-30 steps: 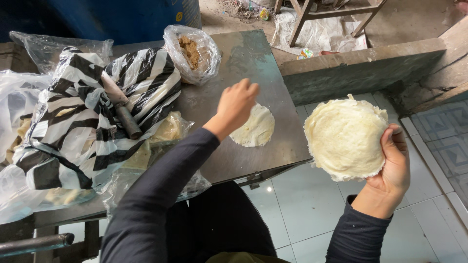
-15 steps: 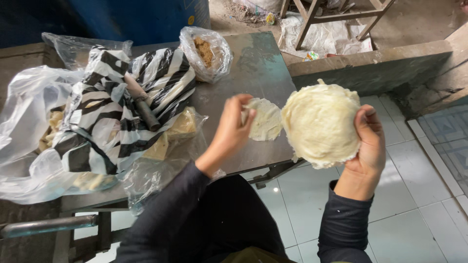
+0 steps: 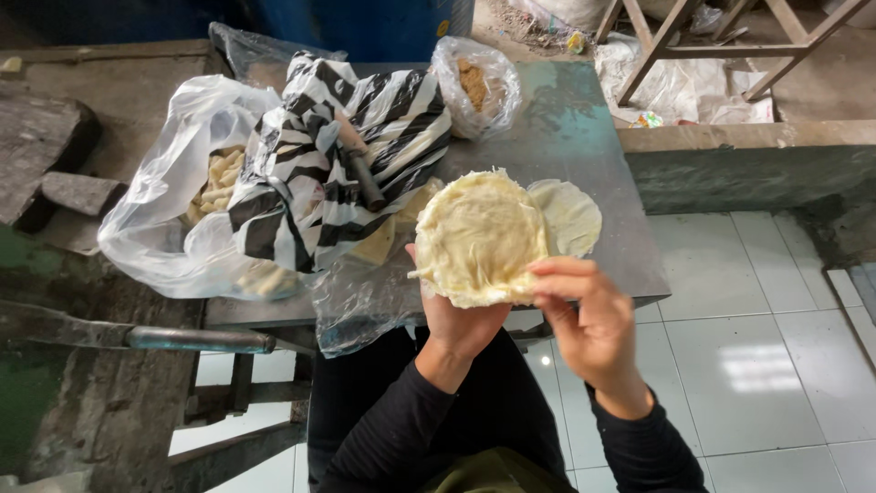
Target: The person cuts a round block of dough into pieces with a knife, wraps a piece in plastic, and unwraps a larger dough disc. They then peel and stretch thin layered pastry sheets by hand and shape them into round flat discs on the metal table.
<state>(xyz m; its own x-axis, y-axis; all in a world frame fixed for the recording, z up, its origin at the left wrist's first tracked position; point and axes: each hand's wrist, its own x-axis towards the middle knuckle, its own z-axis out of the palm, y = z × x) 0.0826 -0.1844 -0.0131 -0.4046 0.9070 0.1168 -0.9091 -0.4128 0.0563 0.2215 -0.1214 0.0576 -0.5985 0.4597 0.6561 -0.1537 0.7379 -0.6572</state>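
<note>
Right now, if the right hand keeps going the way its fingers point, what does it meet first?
The right hand points left, fingertips already at the near edge of the stack of thin dough rounds resting on the left hand. Going on, it would likely press into that stack first; depth is hard to judge.

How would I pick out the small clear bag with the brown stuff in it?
Start at the grey metal table in front of the person and look to its far edge. There, right of the black-and-white striped bag, sits a small clear plastic bag bunched upright. It alone holds brown crumbly contents; the large clear bag at the left holds pale pieces.
</note>
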